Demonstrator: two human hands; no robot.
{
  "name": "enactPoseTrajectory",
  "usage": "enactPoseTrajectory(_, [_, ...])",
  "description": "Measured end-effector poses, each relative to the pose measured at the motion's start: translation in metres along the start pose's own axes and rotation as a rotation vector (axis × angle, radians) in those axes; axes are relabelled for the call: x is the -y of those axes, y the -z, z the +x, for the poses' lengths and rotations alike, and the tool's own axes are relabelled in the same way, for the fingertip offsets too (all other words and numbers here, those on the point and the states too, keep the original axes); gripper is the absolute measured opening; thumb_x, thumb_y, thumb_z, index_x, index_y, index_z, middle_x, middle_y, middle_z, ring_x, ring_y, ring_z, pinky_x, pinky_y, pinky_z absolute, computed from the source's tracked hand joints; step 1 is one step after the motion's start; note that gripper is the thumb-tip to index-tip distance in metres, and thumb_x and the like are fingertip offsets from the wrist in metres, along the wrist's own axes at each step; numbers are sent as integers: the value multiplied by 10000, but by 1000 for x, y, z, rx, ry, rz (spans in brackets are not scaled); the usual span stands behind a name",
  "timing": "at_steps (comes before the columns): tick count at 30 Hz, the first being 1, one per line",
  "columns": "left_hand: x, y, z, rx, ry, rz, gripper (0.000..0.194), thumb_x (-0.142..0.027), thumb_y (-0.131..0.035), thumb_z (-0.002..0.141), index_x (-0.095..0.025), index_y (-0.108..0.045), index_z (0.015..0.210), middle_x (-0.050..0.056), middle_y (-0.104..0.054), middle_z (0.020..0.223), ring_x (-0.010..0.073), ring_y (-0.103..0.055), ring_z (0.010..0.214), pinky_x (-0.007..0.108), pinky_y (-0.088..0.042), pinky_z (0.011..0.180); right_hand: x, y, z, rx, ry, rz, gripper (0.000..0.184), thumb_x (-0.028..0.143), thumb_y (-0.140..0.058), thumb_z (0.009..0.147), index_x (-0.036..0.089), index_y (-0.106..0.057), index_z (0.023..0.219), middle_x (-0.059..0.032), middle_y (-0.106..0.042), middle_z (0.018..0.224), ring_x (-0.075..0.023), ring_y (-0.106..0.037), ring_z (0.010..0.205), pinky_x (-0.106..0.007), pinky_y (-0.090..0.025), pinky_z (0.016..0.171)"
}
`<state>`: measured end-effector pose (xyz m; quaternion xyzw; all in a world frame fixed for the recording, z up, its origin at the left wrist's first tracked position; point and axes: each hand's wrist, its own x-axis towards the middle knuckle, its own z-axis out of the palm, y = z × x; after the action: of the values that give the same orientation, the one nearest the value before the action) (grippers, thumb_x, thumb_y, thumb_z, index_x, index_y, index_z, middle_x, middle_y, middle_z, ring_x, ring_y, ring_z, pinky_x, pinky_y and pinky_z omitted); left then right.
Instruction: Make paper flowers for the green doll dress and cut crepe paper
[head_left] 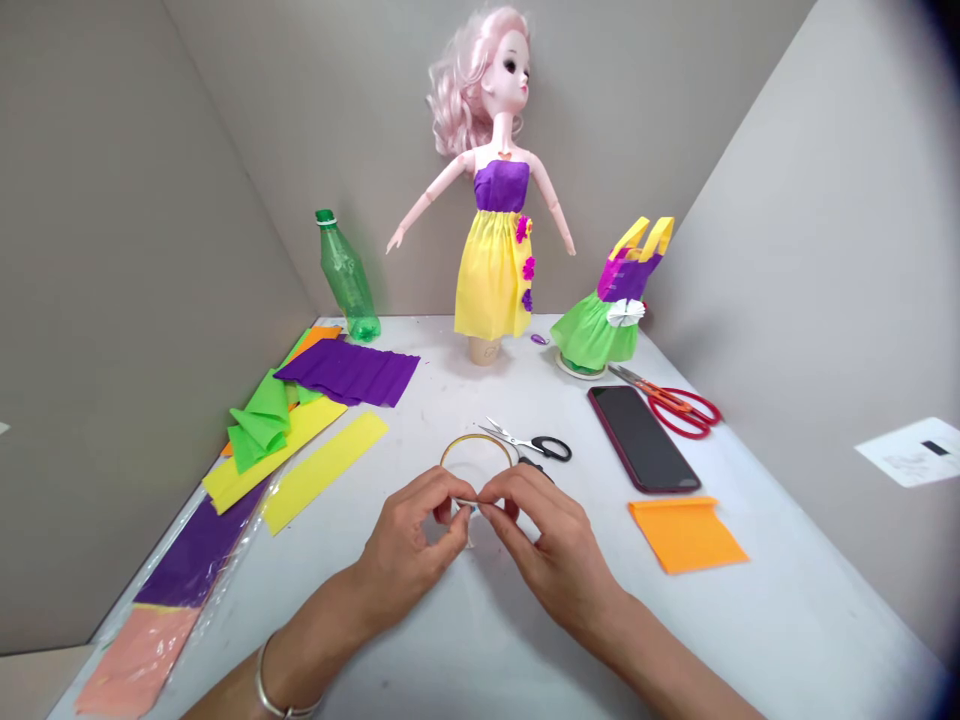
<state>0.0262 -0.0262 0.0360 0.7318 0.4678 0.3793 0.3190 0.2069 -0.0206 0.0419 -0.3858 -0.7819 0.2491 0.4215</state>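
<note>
My left hand and my right hand meet at the middle of the white table, fingertips almost touching. Between them, both pinch the lower part of a thin gold-coloured ring, which stands upright with its top arc showing above my fingers. Its lower part is hidden by my fingers. Small steel scissors with black handles lie just behind the ring, close to my right hand. A thin bracelet circles my left wrist.
A pink-haired doll in a purple and yellow paper dress stands at the back. Nearby are a green plastic bottle, a small paper dress, red-handled scissors, a phone, orange paper and crepe paper strips.
</note>
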Motion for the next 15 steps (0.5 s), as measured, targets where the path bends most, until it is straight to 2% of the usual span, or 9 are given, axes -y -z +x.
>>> enactPoseTrajectory(8, [2, 0, -2, 7, -3, 4, 203, -73, -529, 839, -216, -629, 943, -19, -590, 790, 118, -528, 690, 243, -441, 699, 0, 1, 0, 27, -77, 49, 116, 131, -533, 922, 216, -607, 894, -23, -624, 821, -158, -555, 713, -297, -446, 670])
enactPoseTrajectory(11, [1, 1, -2, 14, 7, -26, 204, -107, -521, 872, -227, -599, 1018, -6, -615, 881, 125, -553, 749, 255, -455, 754, -1, 1, 0, 25, -116, 63, 114, 130, -537, 918, 219, -605, 891, -16, -616, 819, -154, -546, 706, -295, -439, 676])
enactPoseTrajectory(15, [0, 1, -1, -55, 7, -99, 214, -134, -519, 891, -230, -510, 1082, 29, -576, 1088, 126, -561, 823, 274, -464, 811, -2, 3, 0, 8, -192, 116, 104, 129, -560, 900, 217, -605, 869, -2, -608, 823, -141, -537, 710, -281, -428, 692])
